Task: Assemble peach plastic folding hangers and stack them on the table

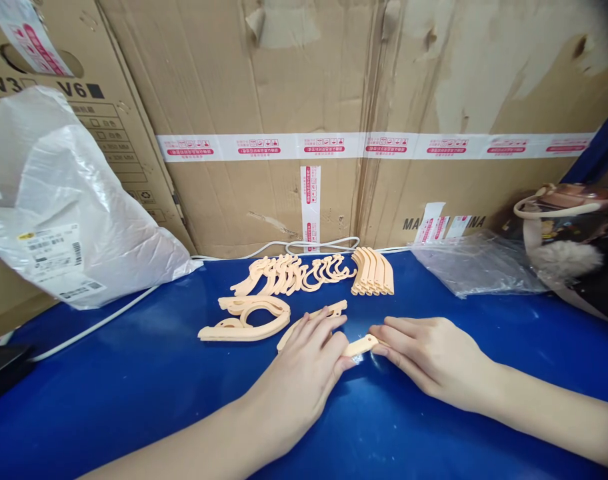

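My left hand (309, 360) is closed over a peach plastic folding hanger part, and its palm and fingers hide most of it. One end, a hanger arm (361, 345) with a small hole, sticks out to the right. The fingertips of my right hand (439, 357) are pinched together at that end. Behind my left fingers shows another length of peach plastic (337, 309); whether it joins the held arm I cannot tell. To the left lies a folded hanger (264, 330) of the same colour.
Along the back of the blue table (409, 427) lie several peach hooks and small parts (284, 275) and a stack of curved hanger arms (373, 272). A white plastic bag (69, 200) stands left, clear plastic (484, 267) lies right. Cardboard boxes (264, 87) and a white cable (97, 325) border the table.
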A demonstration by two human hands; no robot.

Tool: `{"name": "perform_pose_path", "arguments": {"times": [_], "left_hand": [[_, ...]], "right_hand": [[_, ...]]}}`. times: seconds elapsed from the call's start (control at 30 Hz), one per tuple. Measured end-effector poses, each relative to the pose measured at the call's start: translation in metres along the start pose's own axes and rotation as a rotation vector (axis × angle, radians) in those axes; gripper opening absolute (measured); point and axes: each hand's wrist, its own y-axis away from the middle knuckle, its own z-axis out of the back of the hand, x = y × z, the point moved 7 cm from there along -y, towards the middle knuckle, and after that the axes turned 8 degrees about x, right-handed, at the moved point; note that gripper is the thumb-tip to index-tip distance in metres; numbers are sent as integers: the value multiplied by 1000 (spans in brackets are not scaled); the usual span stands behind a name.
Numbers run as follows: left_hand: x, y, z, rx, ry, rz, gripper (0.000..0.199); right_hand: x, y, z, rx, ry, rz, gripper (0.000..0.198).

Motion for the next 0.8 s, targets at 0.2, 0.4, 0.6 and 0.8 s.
{"name": "perform_pose_path", "arguments": {"times": [0.2, 0.4, 0.6, 0.8], "left_hand": [[-1, 0, 1, 16, 10, -5, 22], [-2, 1, 0, 19, 3, -14, 22], [-3, 1, 0, 12, -5, -17, 21], [-3, 1, 0, 13, -15, -21, 21]], "right_hand": [[1, 1, 5, -54, 13, 13, 32], [1, 3, 7, -102, -9, 2, 29], [2, 3, 9, -160, 41, 13, 29], [1, 3, 7, -144, 36, 4, 29]]}}
